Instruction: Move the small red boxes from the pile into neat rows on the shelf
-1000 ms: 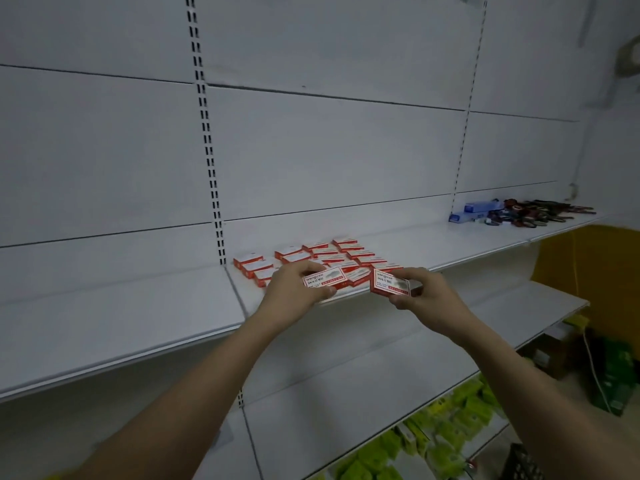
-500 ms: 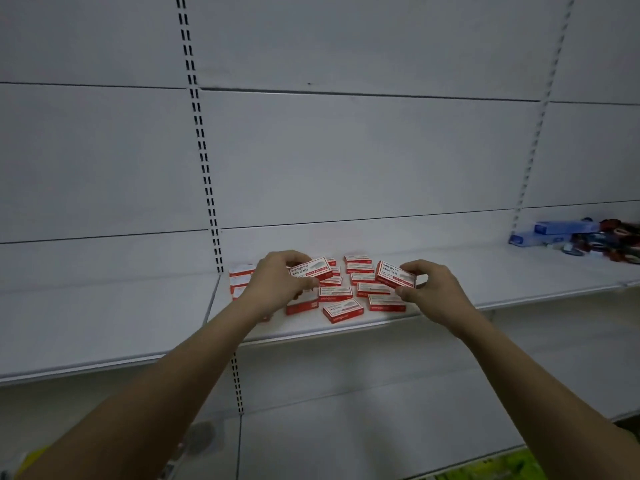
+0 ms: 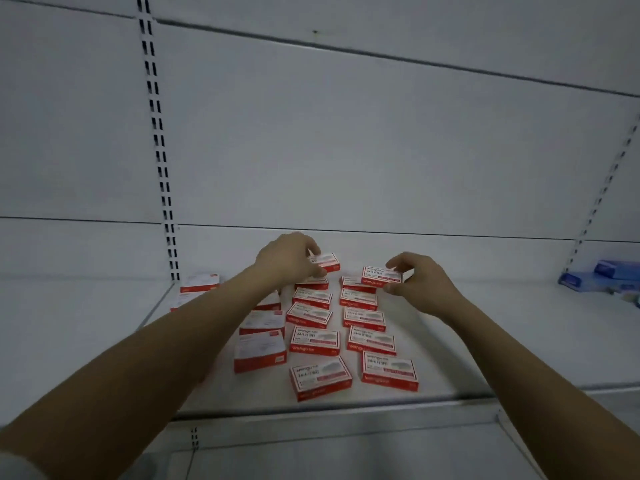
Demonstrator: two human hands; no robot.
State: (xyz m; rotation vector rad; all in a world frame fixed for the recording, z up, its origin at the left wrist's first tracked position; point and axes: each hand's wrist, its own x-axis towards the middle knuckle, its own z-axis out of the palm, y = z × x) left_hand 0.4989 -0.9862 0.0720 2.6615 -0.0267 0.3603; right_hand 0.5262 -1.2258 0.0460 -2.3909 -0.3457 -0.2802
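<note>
2 hands [image 3: 291, 258] [image 3: 420, 284], 1 red box [image 3: 323, 262] [image 3: 382, 275] each.

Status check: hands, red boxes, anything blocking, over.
Left hand grips one red box; right hand grips another. Both at back of rows on shelf. Nothing blocking.

two bare forearms, no watch or rings; a grey sleeve edge [image 3: 14, 465] shows at the left arm.

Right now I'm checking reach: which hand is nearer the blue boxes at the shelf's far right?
Right. The right hand, holding a red box, is between the rows and the blue boxes, though well apart from them. The left hand is further away, past the rows.
</note>
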